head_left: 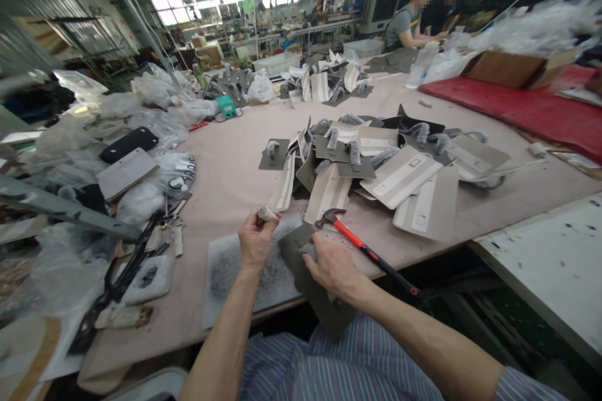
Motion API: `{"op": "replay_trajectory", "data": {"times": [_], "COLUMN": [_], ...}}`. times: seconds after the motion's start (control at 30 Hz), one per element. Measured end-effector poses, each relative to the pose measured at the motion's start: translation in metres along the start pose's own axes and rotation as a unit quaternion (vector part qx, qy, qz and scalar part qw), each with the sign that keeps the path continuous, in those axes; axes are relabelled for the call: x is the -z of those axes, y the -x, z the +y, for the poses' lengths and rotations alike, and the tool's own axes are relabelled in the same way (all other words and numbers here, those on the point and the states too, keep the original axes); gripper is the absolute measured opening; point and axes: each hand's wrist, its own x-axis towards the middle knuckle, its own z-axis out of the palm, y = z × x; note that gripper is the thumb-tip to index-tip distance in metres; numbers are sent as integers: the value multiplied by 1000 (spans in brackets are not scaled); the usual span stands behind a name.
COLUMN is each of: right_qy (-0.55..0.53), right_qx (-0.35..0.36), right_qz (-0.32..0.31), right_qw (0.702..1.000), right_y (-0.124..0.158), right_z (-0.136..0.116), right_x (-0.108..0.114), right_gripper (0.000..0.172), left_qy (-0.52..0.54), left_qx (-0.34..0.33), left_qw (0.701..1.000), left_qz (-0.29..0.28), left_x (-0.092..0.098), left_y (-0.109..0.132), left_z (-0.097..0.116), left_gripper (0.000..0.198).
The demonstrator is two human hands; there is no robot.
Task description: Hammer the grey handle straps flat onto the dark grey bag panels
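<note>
My left hand [256,243] is closed around a short, whitish, rounded piece [267,213], perhaps a tape-wrapped tool handle; its lower part is hidden in my fingers. My right hand [336,264] grips a dark grey-green flat panel [301,266] by a plastic-wrapped handle strap [308,250]. That panel tilts down over the table's front edge toward my lap. Under and beside my left hand lies a pale speckled board [226,276]. A claw hammer [348,230] with a red and black handle rests just beyond my right hand, its handle end jutting past the table edge.
A heap of grey and beige panels [404,175] with wrapped straps covers the table's middle right. Clear plastic bags [155,119] and tools crowd the left side. A red sheet [508,100] with a cardboard box [508,69] lies at the right. Co-workers [404,28] sit at the far right.
</note>
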Motion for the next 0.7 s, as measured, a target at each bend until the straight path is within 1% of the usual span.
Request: {"op": "replay_trajectory", "data": {"times": [0.07, 0.13, 0.23, 0.33, 0.4, 0.47, 0.53, 0.6, 0.67, 0.7], "right_qy": [-32, -43, -71, -94, -111, -153, -203, -207, -137, -83], "right_qx": [-8, -11, -7, 11, 4, 10, 31, 31, -3, -25], "right_qz": [-2, -8, -15, -13, -15, -2, 47, 135, 212, 230], "right_qw": [999, 999, 997, 995, 994, 988, 977, 968, 968, 969], "right_y": [0, 1, 3, 5, 7, 10, 12, 15, 18, 19], "right_z": [2, 2, -1, -4, -5, 1, 14, 38, 68, 83], "right_x": [-8, -18, -31, -39, -40, -40, -39, -39, -38, -38], "right_gripper": [41, 42, 38, 34, 41, 50, 54, 50, 43, 40], "left_qy": [6, 15, 26, 37, 34, 31, 29, 24, 10, 2], "left_qx": [36, 72, 106, 120, 125, 126, 124, 117, 109, 104], "left_qw": [999, 996, 991, 988, 986, 984, 984, 984, 984, 984], "left_qz": [-25, -47, -72, -93, -109, -119, -122, -128, -139, -144], "left_x": [-8, -17, -24, -25, -23, -22, -21, -22, -22, -22], "left_y": [7, 15, 22, 26, 27, 28, 28, 29, 30, 30], "left_z": [-17, -37, -59, -67, -67, -66, -64, -62, -61, -60], "left_gripper": [27, 27, 32, 38, 38, 38, 37, 34, 31, 29]}}
